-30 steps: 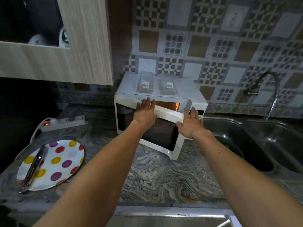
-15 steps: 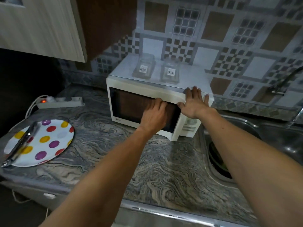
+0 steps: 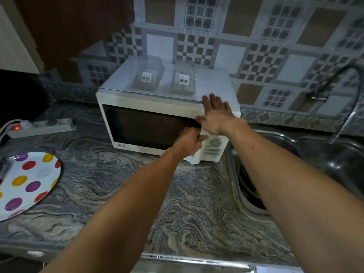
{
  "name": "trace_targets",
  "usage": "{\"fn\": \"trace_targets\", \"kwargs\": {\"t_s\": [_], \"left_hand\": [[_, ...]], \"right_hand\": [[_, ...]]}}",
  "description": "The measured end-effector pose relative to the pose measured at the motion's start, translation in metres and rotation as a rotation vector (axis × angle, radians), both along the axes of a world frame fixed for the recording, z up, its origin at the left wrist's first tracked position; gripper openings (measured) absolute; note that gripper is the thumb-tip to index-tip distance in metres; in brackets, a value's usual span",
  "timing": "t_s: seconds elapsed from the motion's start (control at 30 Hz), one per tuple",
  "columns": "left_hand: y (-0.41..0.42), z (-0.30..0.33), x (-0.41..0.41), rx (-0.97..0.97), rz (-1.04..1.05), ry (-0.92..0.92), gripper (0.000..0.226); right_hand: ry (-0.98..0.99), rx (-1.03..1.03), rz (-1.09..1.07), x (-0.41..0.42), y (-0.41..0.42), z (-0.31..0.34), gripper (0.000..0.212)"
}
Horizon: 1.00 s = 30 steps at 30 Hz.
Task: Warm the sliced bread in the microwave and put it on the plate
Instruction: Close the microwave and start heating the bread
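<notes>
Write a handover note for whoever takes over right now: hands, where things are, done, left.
Left hand: at the right edge of the microwave door, fingers curled there, holding nothing loose.
Right hand: flat and open on the microwave's top right corner, bracing it.
Microwave door looks shut; the window is dark, so the bread cannot be seen.
Plate: on the counter at the left, no bread on it.
Done: door closed, as far as shows.
Left: set the controls and heat if not yet done, then move the bread to the plate.

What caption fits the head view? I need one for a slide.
Both hands at the closed white microwave: left hand by the control panel, right hand flat on its top corner; polka-dot plate waits.
</notes>
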State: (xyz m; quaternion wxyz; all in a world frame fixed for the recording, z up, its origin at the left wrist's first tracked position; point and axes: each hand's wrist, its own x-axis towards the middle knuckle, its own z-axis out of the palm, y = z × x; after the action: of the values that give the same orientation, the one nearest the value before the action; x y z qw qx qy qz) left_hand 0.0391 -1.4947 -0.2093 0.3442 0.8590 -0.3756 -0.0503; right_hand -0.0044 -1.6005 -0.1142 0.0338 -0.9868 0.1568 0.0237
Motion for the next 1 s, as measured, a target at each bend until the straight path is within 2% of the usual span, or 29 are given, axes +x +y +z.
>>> {"fn": "trace_targets", "kwargs": {"t_s": [0.33,0.47,0.67,0.77,0.83,0.9,1.0], "left_hand": [[-0.002,-0.004,0.0,-0.035,0.021,0.025,0.025],[-0.006,0.01,-0.003,0.003,0.034,0.059,0.014],[-0.009,0.009,0.001,0.057,0.037,0.044,0.012],[-0.01,0.007,0.005,0.053,0.056,0.079,0.022],[-0.01,0.006,0.005,0.059,0.076,0.117,0.026],[-0.012,0.006,0.006,0.07,0.087,0.156,0.028],[-0.017,0.009,0.009,0.089,0.119,0.197,0.032]], "right_hand": [[-0.071,0.011,0.04,0.002,-0.005,-0.007,0.074],[-0.158,-0.004,0.018,0.002,0.0,-0.012,0.069],[-0.211,-0.006,0.016,0.003,-0.003,-0.017,0.068],[-0.191,0.073,0.043,0.0,-0.011,-0.008,0.077],[-0.203,0.27,0.064,-0.009,-0.02,0.002,0.079],[-0.385,0.527,0.056,-0.027,-0.029,0.002,0.076],[-0.769,0.62,-0.18,-0.058,-0.033,-0.032,0.077]]}}
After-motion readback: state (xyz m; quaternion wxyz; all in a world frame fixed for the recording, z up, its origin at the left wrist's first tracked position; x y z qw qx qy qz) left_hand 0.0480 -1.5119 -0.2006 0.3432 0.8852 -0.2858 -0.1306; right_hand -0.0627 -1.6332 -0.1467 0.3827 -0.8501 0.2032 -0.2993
